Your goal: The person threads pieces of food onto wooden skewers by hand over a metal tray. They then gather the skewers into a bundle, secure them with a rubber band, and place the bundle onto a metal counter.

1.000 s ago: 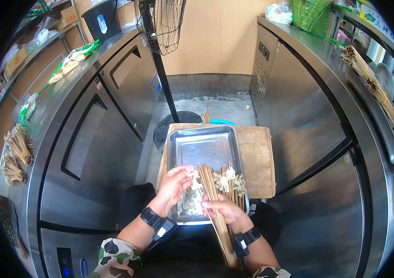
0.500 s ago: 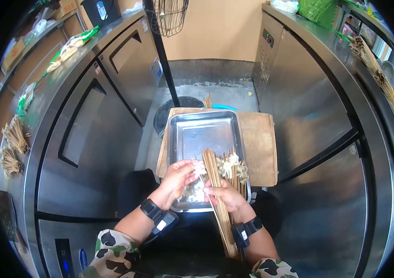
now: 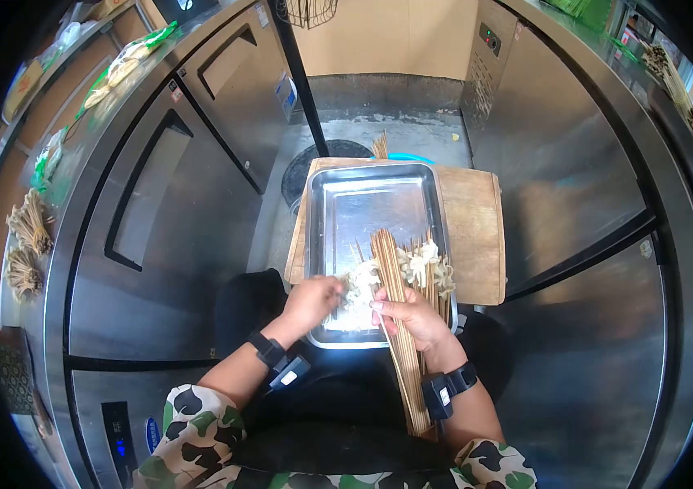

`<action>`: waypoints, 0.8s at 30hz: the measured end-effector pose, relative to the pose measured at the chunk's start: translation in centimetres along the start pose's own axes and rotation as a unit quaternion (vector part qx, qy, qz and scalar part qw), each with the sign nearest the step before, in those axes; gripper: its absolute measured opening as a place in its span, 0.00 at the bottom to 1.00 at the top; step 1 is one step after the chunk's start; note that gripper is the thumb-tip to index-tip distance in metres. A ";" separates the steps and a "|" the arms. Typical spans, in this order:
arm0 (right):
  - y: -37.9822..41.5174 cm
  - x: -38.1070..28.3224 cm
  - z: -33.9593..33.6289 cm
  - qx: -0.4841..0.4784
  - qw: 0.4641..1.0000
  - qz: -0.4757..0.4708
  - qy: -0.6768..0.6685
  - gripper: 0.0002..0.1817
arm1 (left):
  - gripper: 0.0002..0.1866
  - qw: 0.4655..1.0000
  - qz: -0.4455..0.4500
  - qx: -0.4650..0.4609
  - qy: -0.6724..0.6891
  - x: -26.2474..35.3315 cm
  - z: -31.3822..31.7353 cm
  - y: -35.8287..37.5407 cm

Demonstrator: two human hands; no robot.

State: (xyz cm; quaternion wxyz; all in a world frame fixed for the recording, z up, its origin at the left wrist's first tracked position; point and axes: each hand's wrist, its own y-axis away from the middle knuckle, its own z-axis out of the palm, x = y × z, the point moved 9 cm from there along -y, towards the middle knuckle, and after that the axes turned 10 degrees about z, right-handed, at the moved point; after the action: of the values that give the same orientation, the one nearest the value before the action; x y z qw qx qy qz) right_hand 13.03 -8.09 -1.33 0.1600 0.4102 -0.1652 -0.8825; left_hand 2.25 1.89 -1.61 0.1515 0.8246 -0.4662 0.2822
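My right hand [image 3: 413,316] is wrapped round a long bundle of thin wooden skewers [image 3: 402,342], which slants across the near right part of a metal tray [image 3: 320,236]. One skewer beside the bundle carries pale food pieces near its tip. My left hand [image 3: 314,301] is over the tray's near left edge, its fingers curled and blurred; whether they hold anything is hidden. Loose whitish pieces [image 3: 355,310] lie in the tray beside it. Right of the bundle, several skewers with pale pieces [image 3: 421,259] threaded on them rest in the tray.
The tray sits on a wooden board [image 3: 477,236]. Steel cabinets [image 3: 151,244] flank both sides. Skewer bundles [image 3: 30,224] and green-white bags [image 3: 128,63] lie on the left counter, more skewers [image 3: 677,90] on the right one. A black round lid [image 3: 306,167] is behind the tray.
My left hand has moved away from the skewer tip and down toward the tray's left side. My right hand still holds the bundle. The view has shifted, with the tray higher in frame.
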 end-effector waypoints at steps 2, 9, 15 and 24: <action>0.1 0.1 -0.1 0.005 1.000 0.004 -0.004 0.06 | 0.09 0.977 0.034 -0.090 -0.191 1.4 1.6 0.5; 0.1 0.2 -0.2 0.012 1.000 0.015 -0.009 0.06 | 0.10 0.966 0.054 -0.132 -0.217 0.2 4.8 0.8; 0.1 0.3 -0.2 0.011 0.999 0.023 -0.023 0.05 | 0.08 0.998 0.045 -0.036 -0.039 0.9 2.6 -0.2; 0.1 0.2 -0.1 0.008 0.999 0.024 -0.020 0.07 | 0.03 0.988 0.079 0.024 -0.134 0.2 3.5 0.0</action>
State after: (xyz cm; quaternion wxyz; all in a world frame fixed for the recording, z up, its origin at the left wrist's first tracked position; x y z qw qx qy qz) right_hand 12.97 -8.30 -1.45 0.1743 0.3901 -0.1855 -0.8849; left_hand 3.49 -0.03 -4.22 0.0453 0.8187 -0.5395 0.1914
